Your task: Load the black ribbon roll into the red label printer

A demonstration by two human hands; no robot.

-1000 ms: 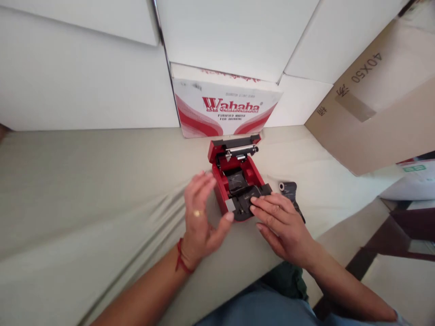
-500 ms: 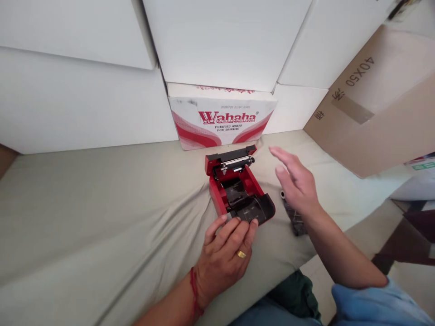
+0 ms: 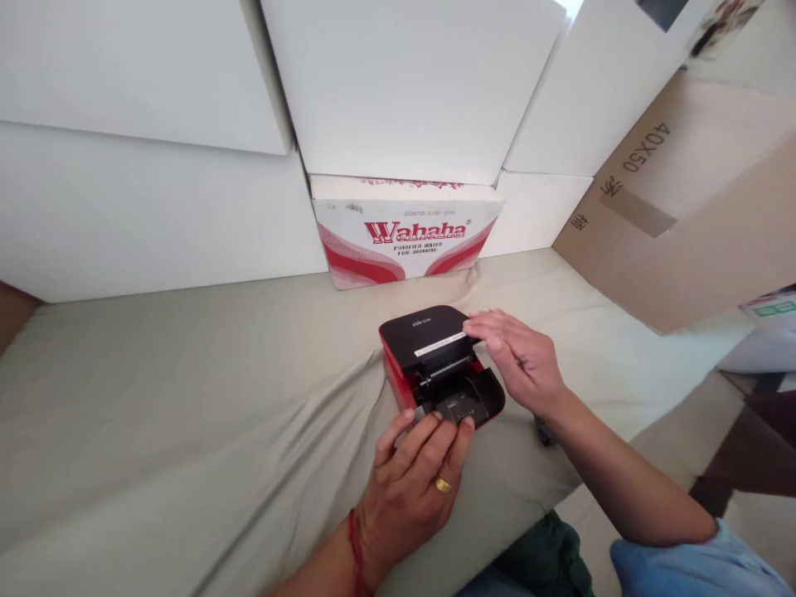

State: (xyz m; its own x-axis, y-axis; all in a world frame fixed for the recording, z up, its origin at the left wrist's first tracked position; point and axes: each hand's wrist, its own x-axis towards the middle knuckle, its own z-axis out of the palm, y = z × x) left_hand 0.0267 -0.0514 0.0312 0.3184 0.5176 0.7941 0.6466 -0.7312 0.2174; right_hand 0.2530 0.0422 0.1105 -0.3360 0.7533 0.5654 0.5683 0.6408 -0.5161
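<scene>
1. The printer [image 3: 463, 402] sits on the cloth [image 3: 186, 398], near the box [image 3: 404, 232].
2. The left hand [image 3: 414, 481] touches its front edge, fingers slightly apart.
3. The right hand [image 3: 522, 361] presses flat on the lid [image 3: 423, 332], fingers straight and together.

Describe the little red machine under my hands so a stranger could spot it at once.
Find the white carton printed Wahaha in red, among white boxes. In front of it on the grey-green cloth sits a small red device with a black lid, the left hand at its near edge, the right hand on the lid. Only it is red and black.
</scene>
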